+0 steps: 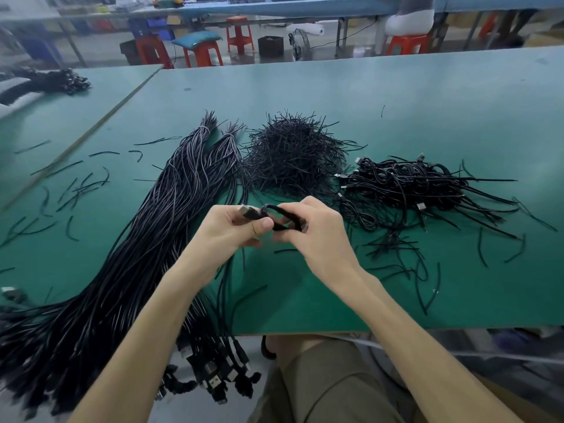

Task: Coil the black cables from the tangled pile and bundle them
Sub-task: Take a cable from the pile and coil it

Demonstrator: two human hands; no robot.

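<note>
A black cable (276,212) is folded into a small coil between my two hands above the green table (427,111). My left hand (232,232) pinches the coil at its USB plug end. My right hand (317,232) grips the other side of the coil, fingers curled round it. One strand of the cable trails down past my left wrist toward the table's front edge. A long thick bundle of straight black cables (146,245) lies to the left, its plugs hanging over the front edge. Coiled, tied cables (406,184) are piled to the right.
A mound of short black twist ties (293,157) sits behind my hands. Loose ties are scattered left (73,187) and right (482,248). Another black bundle (52,82) lies at the far left. Red stools (239,35) and a seated person stand beyond the table.
</note>
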